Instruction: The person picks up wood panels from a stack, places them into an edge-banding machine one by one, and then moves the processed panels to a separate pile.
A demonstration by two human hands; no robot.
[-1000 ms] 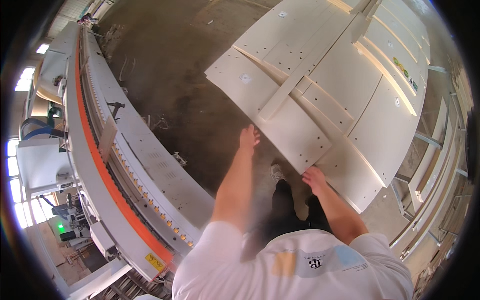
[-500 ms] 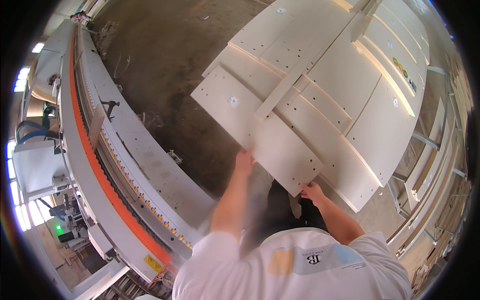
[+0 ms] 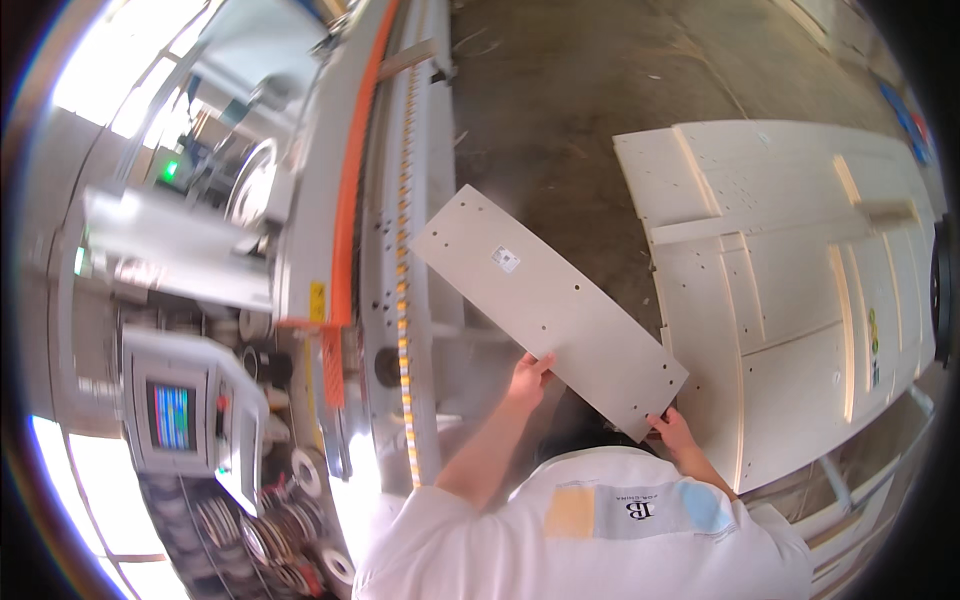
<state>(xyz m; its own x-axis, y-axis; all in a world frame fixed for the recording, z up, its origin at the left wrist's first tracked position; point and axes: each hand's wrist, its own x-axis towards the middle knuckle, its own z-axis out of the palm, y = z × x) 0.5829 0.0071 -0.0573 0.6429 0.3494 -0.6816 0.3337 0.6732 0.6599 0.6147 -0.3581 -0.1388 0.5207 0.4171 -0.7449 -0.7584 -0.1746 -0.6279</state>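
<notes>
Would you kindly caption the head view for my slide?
Left hand and right hand hold a drilled pale panel near a machine.

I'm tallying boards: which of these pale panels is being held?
The long drilled panel in the middle: left hand on its long edge, right hand at its near end. The other panels lie piled to the right.

To my right I see a broad pile of pale, flat rectangular boards (image 3: 790, 400), drilled with small dark holes. A narrow, straight pale strip (image 3: 690, 231) lies across its near-left part, and a smaller pale rectangular panel (image 3: 650, 180) sits on it just beyond. Grey metal bars (image 3: 833, 480) show by its lower edge; I can't tell how they bear it. On the grey-brown concrete floor (image 3: 560, 120) I make out a small whitish scrap (image 3: 654, 77), well apart from the pile.
</notes>
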